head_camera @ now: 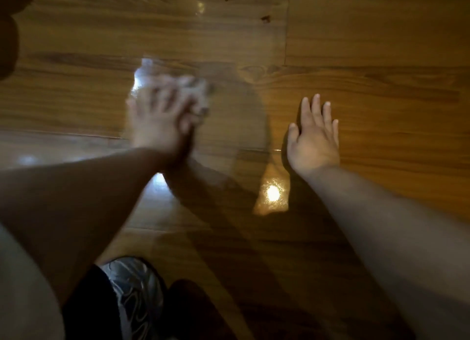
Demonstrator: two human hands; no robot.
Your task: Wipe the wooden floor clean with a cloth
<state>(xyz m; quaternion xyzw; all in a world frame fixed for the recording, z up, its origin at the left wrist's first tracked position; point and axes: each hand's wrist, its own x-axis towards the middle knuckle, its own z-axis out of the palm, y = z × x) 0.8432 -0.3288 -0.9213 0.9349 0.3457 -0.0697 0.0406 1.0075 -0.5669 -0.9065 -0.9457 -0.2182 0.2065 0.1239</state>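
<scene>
Where the pale cloth point(197, 95) lies bunched on the wooden floor point(368, 47), the blurred left hand point(157, 118) sits over its near-left side, fingers and thumb gripping it. Well apart to the right, the right hand point(314, 138) rests flat on the floor, fingers straight. A glare spot point(273, 193) shines nearer, between the forearms.
</scene>
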